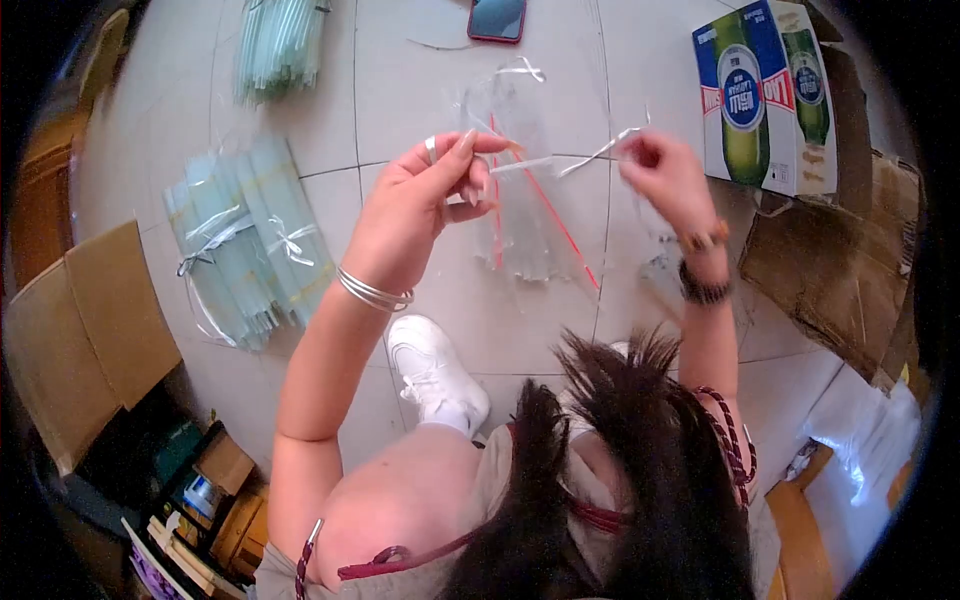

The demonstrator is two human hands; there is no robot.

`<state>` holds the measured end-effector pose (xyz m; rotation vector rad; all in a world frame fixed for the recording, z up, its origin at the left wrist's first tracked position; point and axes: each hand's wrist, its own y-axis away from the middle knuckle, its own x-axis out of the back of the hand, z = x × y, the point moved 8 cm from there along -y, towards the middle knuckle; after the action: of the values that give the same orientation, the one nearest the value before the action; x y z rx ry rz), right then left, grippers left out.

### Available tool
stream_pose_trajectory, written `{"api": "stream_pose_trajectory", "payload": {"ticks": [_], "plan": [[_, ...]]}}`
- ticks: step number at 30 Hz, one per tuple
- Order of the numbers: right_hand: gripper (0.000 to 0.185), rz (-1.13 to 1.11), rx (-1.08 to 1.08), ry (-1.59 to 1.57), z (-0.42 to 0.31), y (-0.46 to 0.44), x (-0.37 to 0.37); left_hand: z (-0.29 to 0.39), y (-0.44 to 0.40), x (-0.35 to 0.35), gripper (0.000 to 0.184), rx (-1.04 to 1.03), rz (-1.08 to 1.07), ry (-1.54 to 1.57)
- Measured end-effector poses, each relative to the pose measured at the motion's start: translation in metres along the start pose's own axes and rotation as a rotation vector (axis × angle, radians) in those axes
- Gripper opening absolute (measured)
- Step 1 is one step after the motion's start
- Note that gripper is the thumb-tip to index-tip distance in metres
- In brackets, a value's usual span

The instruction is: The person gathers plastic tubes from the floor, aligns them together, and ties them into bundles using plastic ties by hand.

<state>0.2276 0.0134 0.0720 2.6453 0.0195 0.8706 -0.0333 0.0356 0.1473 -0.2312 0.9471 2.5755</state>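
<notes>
Here's the left hand (450, 175) with thumb and fingers pinched on a clear strip (525, 165), and opposite it the right hand (665, 175) has its fingertips closed on a silvery tie (590, 158), though blur makes it hard to say whether the two are one piece. Strip and tie are up between the hands, and beneath them on the tiled floor (530, 340) lies a clear plastic sleeve (530, 240) with red strips (563, 232) showing. Off left lie tied bundles (245, 240), off right sits a beer carton (755, 100), and farthest out there's a phone (496, 18).
</notes>
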Motion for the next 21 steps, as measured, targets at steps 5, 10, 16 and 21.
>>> {"api": "stream_pose_trajectory", "payload": {"ticks": [5, 10, 16, 21], "plan": [[0.019, -0.62, -0.113, -0.198, -0.031, 0.098, -0.071, 0.001, -0.007, 0.005, 0.032, 0.001, -0.001, 0.058], [0.019, -0.352, -0.057, -0.105, -0.014, 0.042, -0.133, -0.003, -0.006, -0.002, 0.033, 0.002, -0.018, 0.058], [0.024, -0.052, 0.124, 0.048, -0.026, 0.043, -0.119, -0.007, -0.001, 0.002, 0.032, -0.012, -0.038, 0.054], [0.018, -0.869, 0.236, 0.247, 0.0, 0.152, -0.197, -0.008, -0.002, 0.001, 0.031, -0.008, -0.036, 0.055]]}}
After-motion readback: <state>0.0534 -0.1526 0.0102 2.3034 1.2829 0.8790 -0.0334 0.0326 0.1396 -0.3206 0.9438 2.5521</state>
